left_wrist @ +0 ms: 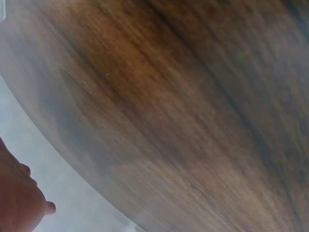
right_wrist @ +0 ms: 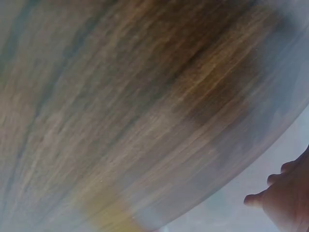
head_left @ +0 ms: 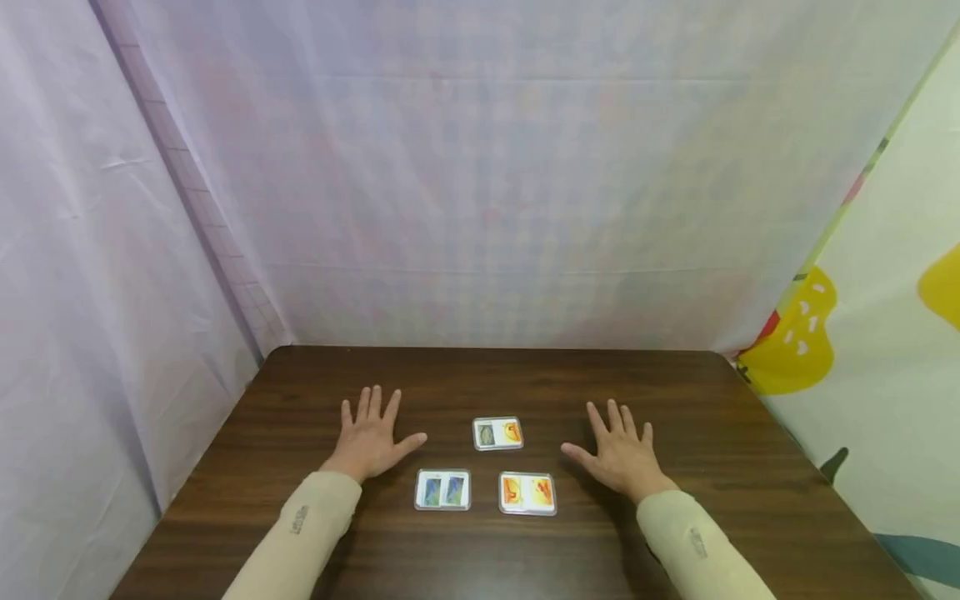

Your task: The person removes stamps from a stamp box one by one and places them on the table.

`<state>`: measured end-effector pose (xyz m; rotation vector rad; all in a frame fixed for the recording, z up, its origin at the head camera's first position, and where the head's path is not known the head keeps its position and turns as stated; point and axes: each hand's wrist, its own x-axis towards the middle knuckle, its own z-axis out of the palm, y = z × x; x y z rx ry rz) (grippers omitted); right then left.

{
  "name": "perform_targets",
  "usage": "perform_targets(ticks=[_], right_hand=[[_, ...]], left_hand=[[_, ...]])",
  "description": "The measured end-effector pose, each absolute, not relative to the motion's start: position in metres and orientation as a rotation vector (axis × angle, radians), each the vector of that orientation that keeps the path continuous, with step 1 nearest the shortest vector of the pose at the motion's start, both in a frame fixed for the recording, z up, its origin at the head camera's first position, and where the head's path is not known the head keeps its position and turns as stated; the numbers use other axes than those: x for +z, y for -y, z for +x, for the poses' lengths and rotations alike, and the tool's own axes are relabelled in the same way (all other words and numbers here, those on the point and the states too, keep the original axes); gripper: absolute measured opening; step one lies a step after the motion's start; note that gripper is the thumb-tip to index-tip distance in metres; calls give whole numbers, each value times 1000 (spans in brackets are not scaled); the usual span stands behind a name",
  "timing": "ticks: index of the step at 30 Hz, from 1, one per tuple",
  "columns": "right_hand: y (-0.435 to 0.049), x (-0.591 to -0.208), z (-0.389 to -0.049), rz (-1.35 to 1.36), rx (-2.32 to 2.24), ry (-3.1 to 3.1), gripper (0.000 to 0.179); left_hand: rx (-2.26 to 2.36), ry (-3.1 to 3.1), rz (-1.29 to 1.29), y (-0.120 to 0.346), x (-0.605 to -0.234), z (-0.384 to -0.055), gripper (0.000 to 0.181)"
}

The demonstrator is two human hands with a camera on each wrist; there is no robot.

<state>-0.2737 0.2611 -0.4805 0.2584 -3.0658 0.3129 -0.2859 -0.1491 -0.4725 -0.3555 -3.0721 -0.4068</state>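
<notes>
Three flat clear-cased cards lie on the brown table. The far card [head_left: 497,433] pairs a grey-green picture with an orange one. Nearer on the left is a card [head_left: 442,489] with two blue-green pictures, and on the right a card [head_left: 527,493] with two orange pictures. To the left of them my left hand [head_left: 369,442] has its fingers spread and its thumb pointing toward the cards. My right hand [head_left: 621,454] mirrors it on the other side, fingers spread. Both hands hold nothing and stay apart from the cards. The wrist views show mostly wood grain.
The dark wood table [head_left: 645,383] has rounded far corners. A pale curtain [head_left: 487,208] hangs right behind its far edge, and another white curtain [head_left: 97,250] hangs along the left. On the right is a white cloth with yellow shapes [head_left: 795,342].
</notes>
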Motion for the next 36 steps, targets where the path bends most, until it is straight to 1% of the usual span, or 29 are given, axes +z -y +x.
perform_targets(ticks=[19, 36], right_hand=[[-256, -478, -271, 335, 304, 3026, 96], [-261, -482, -258, 377, 254, 3021, 95]], left_hand=[[-387, 3061, -390, 136, -474, -283, 96], [-445, 3035, -503, 115, -472, -275, 96]])
